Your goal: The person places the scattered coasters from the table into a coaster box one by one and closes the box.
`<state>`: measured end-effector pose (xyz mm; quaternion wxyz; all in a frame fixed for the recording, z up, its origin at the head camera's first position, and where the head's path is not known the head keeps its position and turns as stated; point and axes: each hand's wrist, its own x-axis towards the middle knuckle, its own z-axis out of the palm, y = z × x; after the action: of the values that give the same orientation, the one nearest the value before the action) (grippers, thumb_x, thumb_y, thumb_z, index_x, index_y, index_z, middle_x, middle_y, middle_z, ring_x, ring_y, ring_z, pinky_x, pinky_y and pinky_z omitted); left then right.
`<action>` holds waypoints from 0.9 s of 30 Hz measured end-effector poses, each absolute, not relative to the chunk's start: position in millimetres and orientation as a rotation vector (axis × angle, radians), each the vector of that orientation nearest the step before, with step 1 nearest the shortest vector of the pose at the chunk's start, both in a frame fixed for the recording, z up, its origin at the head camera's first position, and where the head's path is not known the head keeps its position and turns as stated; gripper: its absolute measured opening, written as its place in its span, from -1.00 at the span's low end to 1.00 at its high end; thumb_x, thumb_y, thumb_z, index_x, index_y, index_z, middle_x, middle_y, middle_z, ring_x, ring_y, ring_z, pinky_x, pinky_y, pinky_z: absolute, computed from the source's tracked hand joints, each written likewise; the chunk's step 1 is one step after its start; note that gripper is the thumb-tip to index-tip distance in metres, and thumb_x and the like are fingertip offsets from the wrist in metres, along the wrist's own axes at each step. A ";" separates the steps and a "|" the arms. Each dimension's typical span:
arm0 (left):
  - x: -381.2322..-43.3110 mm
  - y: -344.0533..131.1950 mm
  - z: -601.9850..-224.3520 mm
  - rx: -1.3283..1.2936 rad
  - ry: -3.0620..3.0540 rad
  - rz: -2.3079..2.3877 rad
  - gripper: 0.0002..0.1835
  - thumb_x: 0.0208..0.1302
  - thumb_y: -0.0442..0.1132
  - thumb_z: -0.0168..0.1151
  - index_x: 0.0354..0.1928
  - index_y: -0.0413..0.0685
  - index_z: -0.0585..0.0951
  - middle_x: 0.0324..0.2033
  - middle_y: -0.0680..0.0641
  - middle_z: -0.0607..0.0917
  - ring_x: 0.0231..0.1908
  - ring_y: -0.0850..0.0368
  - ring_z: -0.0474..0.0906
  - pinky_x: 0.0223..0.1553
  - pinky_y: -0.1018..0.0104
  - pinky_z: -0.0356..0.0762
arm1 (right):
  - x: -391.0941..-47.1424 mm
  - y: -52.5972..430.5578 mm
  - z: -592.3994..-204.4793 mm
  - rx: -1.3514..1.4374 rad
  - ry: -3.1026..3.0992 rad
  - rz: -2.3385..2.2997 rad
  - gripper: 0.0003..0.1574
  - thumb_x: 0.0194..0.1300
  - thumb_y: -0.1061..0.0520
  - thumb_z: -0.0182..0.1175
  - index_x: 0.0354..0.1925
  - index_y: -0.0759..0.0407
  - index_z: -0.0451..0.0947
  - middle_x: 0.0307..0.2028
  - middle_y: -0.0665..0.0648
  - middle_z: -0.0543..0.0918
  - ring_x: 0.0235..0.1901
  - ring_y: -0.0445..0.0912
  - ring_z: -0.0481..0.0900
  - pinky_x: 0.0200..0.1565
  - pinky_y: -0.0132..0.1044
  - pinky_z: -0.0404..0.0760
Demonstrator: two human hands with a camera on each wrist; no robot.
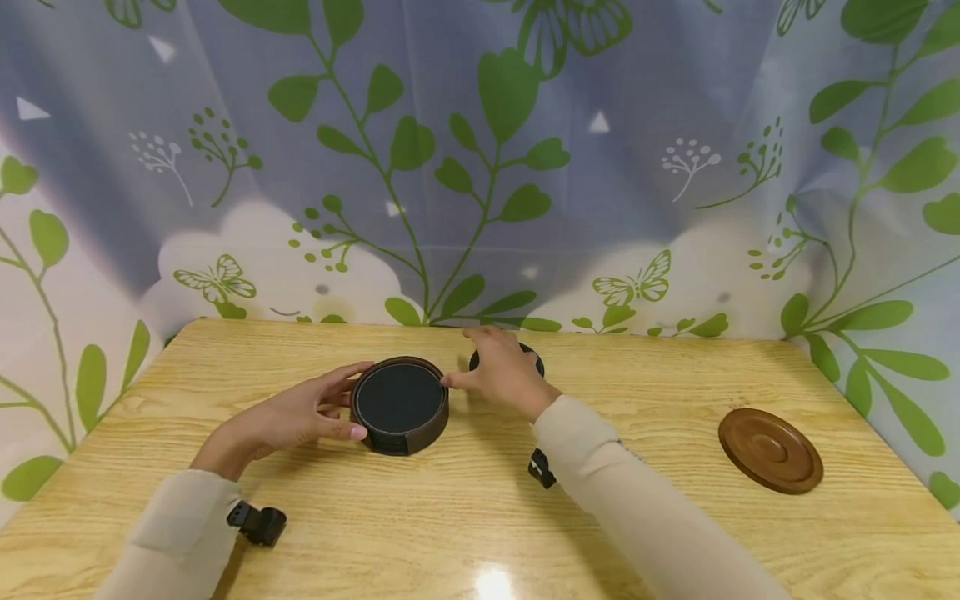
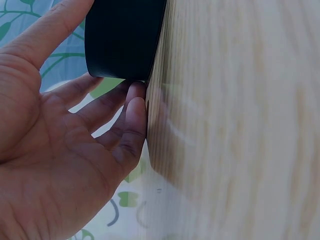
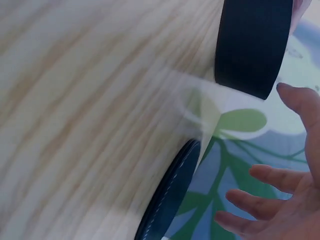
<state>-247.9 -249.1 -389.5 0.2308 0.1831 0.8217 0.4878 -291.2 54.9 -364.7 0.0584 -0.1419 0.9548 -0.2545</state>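
Note:
A round dark leather coaster holder (image 1: pixel 429 432) sits on the table, with a black stitched coaster (image 1: pixel 399 397) lying on top inside its rim and a notch in its front wall. My left hand (image 1: pixel 296 414) holds the holder's left side, thumb at the front and fingers around the back; its dark wall (image 2: pixel 125 40) fills the gap above the palm in the left wrist view. Over a second black stitched coaster (image 3: pixel 172 195), flat on the table, hovers my right hand (image 1: pixel 504 371) with fingers spread. Its thumb tip is right at the holder's right rim. The hand partly hides that coaster in the head view.
To the right lies a round brown wooden disc (image 1: pixel 771 451) with a raised ring at its centre. The light wooden table (image 1: pixel 420 533) ends at a curtain (image 1: pixel 465 167) printed with leaves and butterflies. A small black device (image 1: pixel 258 523) is strapped at the left wrist.

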 end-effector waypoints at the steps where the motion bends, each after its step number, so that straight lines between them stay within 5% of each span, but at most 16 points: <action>1: -247.8 -249.2 -389.5 0.505 2.261 1.341 0.10 0.35 -0.09 0.47 0.72 0.06 -0.06 0.58 -0.38 0.21 0.54 -0.46 0.17 0.36 -0.35 0.37 | -293.0 56.7 -365.6 -0.423 2.893 -0.765 0.10 0.31 -0.33 0.42 0.60 0.05 0.26 0.60 0.23 0.25 0.62 0.25 0.10 0.39 0.60 0.08; 18: -247.5 -249.9 -390.7 0.499 2.274 1.323 0.11 0.35 -0.09 0.48 0.72 0.05 -0.07 0.59 -0.39 0.19 0.54 -0.51 0.14 0.32 -0.37 0.39 | -313.1 75.0 -376.6 -0.297 2.833 -0.729 0.20 0.27 -0.26 0.48 0.64 0.09 0.16 0.64 0.26 0.14 0.65 0.28 -0.02 0.39 0.64 -0.01; 27: -248.5 -250.0 -391.1 0.499 2.271 1.327 0.11 0.36 -0.08 0.47 0.72 0.07 -0.07 0.59 -0.38 0.19 0.54 -0.48 0.17 0.32 -0.37 0.39 | -316.7 78.5 -378.7 -0.269 2.823 -0.632 0.23 0.27 -0.24 0.49 0.65 0.12 0.12 0.64 0.32 0.11 0.59 0.35 0.11 0.43 0.50 0.16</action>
<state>-248.5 -250.0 -391.1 0.2299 0.1812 0.8256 0.4823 -316.7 78.5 -378.7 0.1178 -0.0921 0.9649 -0.2159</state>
